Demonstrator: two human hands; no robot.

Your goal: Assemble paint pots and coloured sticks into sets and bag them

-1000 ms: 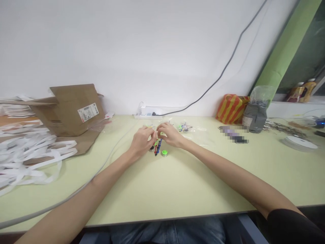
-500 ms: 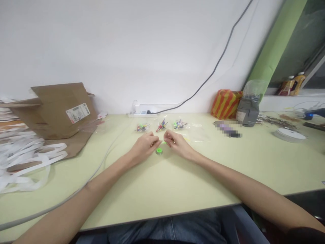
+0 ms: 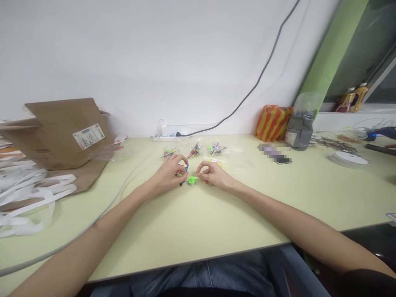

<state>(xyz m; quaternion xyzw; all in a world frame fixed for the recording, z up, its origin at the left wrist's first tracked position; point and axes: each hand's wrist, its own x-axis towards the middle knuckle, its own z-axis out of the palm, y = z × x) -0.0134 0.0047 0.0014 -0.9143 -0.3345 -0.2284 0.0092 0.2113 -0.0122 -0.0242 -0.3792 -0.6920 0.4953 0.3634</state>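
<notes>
From my head, this one view looks forward and down, close over my left hand (image 3: 168, 173) and right hand (image 3: 213, 174), across the worktop (image 3: 235, 214) toward the white wall (image 3: 154, 62).

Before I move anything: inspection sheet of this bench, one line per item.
Surface: pale yellow-green desk.
Job's things: thin blue plastic rod at the left hand's fingertips; round bright green plastic disc between the hands; three clear plastic bags of coloured stick parts just beyond.
Clutter: brown cardboard sheets, white paper strips, red-and-yellow striped bag.
Grippers: left hand pinching the rod; right hand curled, fingertips beside the disc, contact unclear.
Cables: grey cable across the desk; black cable rising up the wall from a white power strip.
Surroundings: two bottles on the windowsill.
</notes>
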